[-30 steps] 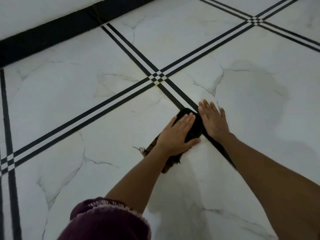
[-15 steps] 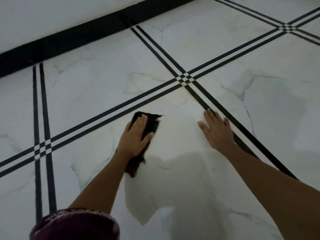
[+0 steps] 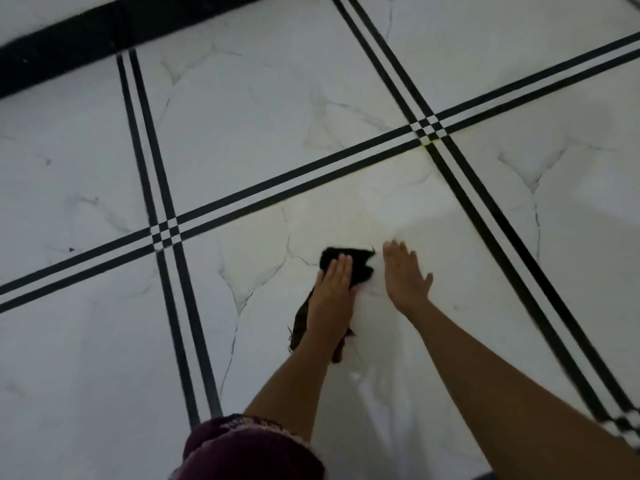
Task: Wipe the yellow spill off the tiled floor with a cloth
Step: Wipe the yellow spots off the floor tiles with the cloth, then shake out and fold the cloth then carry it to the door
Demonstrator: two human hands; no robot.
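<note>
Two hands: left hand (image 3: pixel 332 289), right hand (image 3: pixel 405 275). One dark cloth (image 3: pixel 362 265). One maroon sleeve (image 3: pixel 249 448). Two clear double-stripe crossings on tiled floor (image 3: pixel 242 98): left crossing (image 3: pixel 164 233), right crossing (image 3: pixel 428 128). One black baseboard (image 3: pixel 69 46).

free: floor (image 3: pixel 242 140) fwd/L of cloth (image 3: pixel 362 263) | obst: R hand (image 3: pixel 405 277) just beside it (palm flat)

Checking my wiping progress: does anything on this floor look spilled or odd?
Yes. A faint yellow film tints the white tile beyond the cloth, and yellow residue sits at the near edge of the stripe crossing.
</note>
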